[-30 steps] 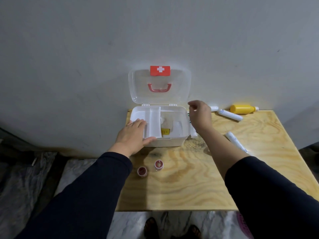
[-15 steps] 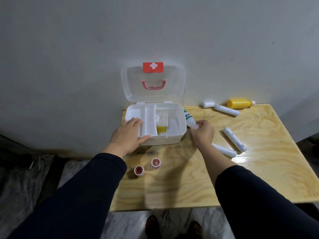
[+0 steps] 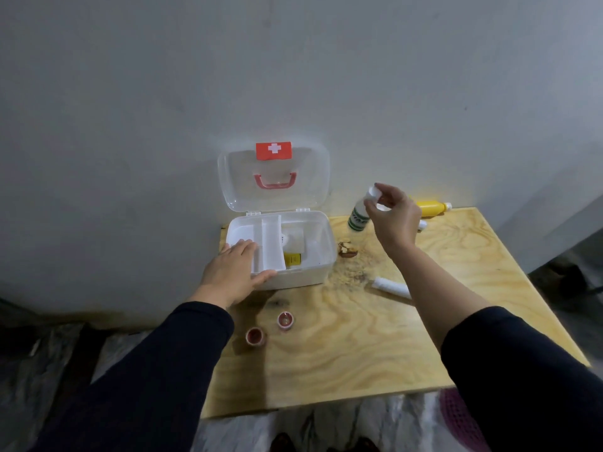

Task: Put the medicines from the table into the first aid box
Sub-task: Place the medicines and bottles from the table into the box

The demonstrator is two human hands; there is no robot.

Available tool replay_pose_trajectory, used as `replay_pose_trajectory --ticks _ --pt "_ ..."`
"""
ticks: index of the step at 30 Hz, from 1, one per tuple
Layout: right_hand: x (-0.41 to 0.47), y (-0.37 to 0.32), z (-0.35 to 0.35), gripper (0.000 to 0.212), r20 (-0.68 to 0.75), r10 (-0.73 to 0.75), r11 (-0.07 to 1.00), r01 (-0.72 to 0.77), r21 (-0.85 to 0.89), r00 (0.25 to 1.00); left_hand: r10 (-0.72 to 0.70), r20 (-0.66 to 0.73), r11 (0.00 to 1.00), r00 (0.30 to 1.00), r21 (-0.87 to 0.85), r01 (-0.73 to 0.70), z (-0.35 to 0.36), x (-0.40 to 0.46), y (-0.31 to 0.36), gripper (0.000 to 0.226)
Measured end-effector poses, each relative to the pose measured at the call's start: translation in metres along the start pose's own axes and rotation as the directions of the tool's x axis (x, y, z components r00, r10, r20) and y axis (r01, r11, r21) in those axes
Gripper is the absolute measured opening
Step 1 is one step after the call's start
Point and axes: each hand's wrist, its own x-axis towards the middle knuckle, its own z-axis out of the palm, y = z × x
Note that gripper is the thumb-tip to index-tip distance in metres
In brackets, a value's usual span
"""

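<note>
A white first aid box [image 3: 313, 272] stands open at the table's back left, its clear lid [image 3: 274, 177] with a red cross leaning on the wall. A yellow item [image 3: 292, 258] lies inside. My left hand [image 3: 233, 272] rests flat on the box's front left corner. My right hand [image 3: 393, 213] is raised to the right of the box, holding a white bottle with green print [image 3: 360, 215] by its cap, hanging above the table.
On the plywood table [image 3: 375, 337] lie a white tube [image 3: 390, 285] under my right forearm, a yellow bottle [image 3: 430, 207] at the back and two small red-topped jars [image 3: 286, 320] [image 3: 255, 336] near the front left. A brown knot [image 3: 347, 249] marks the wood beside the box.
My right hand took the green-printed white bottle from beside the box and lifted it up and to the right. My left hand stayed on the box.
</note>
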Motion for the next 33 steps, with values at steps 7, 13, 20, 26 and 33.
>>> replay_pose_trajectory --ticks 7,13,20,26,33 --pt "0.0 -0.04 0.016 0.033 0.093 -0.055 0.995 0.047 0.086 0.994 -0.004 -0.008 1.0 1.0 -0.021 0.003 0.0 -0.001 0.0 0.076" --pt "-0.023 -0.029 0.05 0.037 0.262 -0.047 0.997 0.063 -0.052 0.964 0.001 -0.016 1.0 1.0 -0.025 -0.001 0.003 -0.001 0.0 0.079" --pt "-0.032 -0.004 0.075 0.038 0.358 0.018 0.971 0.068 -0.228 0.933 -0.003 -0.025 0.999 1.0 -0.044 0.002 0.002 -0.004 0.002 0.077" --pt "-0.026 -0.006 0.081 0.039 0.404 0.054 0.954 0.073 -0.292 0.913 0.01 -0.036 1.0 0.999 -0.015 -0.011 0.005 0.001 -0.002 0.075" --pt "-0.012 -0.019 0.051 0.045 0.441 0.021 0.967 0.094 -0.239 0.897 0.015 0.001 0.992 1.0 0.122 -0.015 -0.02 0.017 0.006 0.065"
